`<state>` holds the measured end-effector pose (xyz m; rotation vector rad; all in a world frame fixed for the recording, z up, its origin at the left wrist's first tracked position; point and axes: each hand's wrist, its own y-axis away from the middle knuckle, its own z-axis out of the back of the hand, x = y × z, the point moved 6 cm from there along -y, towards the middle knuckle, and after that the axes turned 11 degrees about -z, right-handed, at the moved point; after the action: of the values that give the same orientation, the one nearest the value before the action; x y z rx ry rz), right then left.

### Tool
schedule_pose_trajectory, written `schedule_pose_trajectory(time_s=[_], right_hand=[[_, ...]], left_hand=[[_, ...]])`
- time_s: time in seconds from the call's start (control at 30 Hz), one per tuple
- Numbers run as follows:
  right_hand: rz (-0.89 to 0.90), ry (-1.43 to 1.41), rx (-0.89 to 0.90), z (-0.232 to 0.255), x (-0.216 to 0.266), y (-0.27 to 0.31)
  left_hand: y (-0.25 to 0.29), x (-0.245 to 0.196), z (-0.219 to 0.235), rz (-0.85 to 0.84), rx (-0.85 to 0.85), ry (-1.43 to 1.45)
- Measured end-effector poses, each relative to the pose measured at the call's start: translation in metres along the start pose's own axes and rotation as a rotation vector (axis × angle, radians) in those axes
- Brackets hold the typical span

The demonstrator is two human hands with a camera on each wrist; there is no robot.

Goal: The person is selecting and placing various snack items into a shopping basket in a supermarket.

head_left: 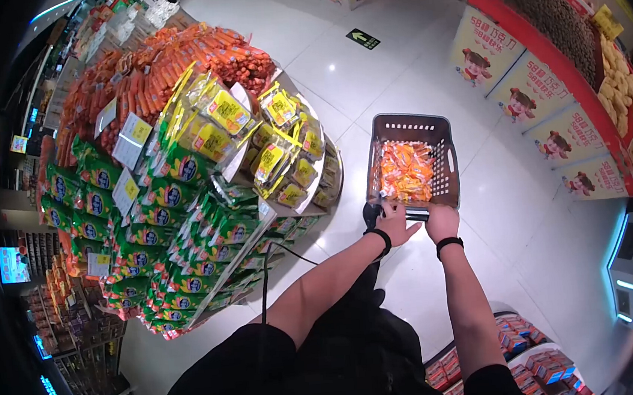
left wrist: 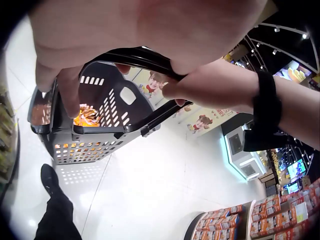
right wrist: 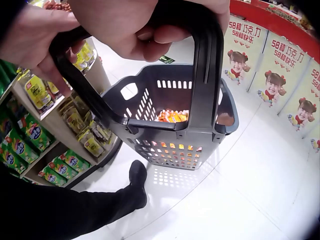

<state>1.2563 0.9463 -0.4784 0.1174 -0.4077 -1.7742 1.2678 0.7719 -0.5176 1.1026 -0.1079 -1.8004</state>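
Hanging from both hands, the shopping basket [head_left: 413, 160] sits out in front of the person above the pale tiled floor [head_left: 532, 254], just beside a round display stand [head_left: 201, 170] stacked with green and yellow snack packs. The right hand [right wrist: 145, 27] is curled round the black handle [right wrist: 207, 60], fingers wrapped over the top of the bar. The left hand [head_left: 394, 223] is at the same handle, right beside it; the left wrist view suggests its fingers hook over the bar, though the hand is so close to the lens that I cannot be sure how tight that hold is.

The basket looks like rigid moulded plastic with slotted walls, so it should keep its shape and not sag. Inside lies a heap of orange packets [head_left: 404, 171], small wrapped goods that are probably light one by one; together they give the basket some weight but likely not much. They are loose, so a tilt would let them slide toward one end. The handle is the sensible place to hold: it is smooth and hinged at the rim, so the basket can swing beneath the hands. The cut-out grips in the end walls are a second option for a steadier two-handed carry.

Relative to the hands, the body of the basket hangs below and beyond them, away from the person, with a black shoe [right wrist: 137, 182] on the floor beneath its near edge.
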Motion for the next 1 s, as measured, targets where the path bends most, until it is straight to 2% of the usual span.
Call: schedule_pose_trajectory(time_s=[0.13, 0.2, 0.27, 0.47, 0.6, 0.63, 0.73, 0.77, 0.8, 0.87, 0.9, 0.93, 1.0], right_hand=[[0.047, 0.119, 0.114, 0.027, 0.004, -0.090], [0.101, 0.186, 0.165, 0.040, 0.007, -0.132], [0.147, 0.247, 0.248, 0.047, 0.006, -0.170], [0.255, 0.284, 0.221, 0.068, 0.039, -0.286], [0.374, 0.224, 0.184, 0.081, 0.075, -0.360], [0.418, 0.198, 0.156, 0.079, 0.085, -0.382], [0.497, 0.168, 0.152, 0.085, 0.117, -0.438], [0.566, 0.137, 0.086, 0.077, 0.128, -0.462], [0.635, 0.110, 0.031, 0.065, 0.136, -0.482], [0.613, 0.169, 0.061, 0.060, 0.163, -0.521], [0.589, 0.240, 0.135, 0.051, 0.175, -0.541], [0.621, 0.291, 0.180, 0.067, 0.187, -0.546], [0.626, 0.282, 0.185, 0.064, 0.212, -0.576]], left_hand=[[-0.057, -0.016, 0.052, -0.027, -0.050, 0.089], [-0.078, -0.026, 0.084, 0.068, 0.087, 0.307], [-0.110, -0.024, 0.080, 0.082, 0.028, 0.209], [-0.177, -0.023, 0.146, 0.244, -0.105, 0.325], [-0.243, 0.014, 0.162, 0.250, -0.126, 0.281], [-0.228, 0.001, 0.217, 0.302, -0.245, 0.294], [-0.269, 0.027, 0.249, 0.380, -0.244, 0.326], [-0.270, 0.028, 0.274, 0.388, -0.311, 0.345], [-0.277, 0.037, 0.288, 0.374, -0.304, 0.400], [-0.297, 0.068, 0.296, 0.348, -0.453, 0.477], [-0.293, 0.075, 0.307, 0.386, -0.543, 0.404], [-0.282, 0.076, 0.312, 0.435, -0.612, 0.356], [-0.251, 0.064, 0.346, 0.378, -0.804, 0.261]])
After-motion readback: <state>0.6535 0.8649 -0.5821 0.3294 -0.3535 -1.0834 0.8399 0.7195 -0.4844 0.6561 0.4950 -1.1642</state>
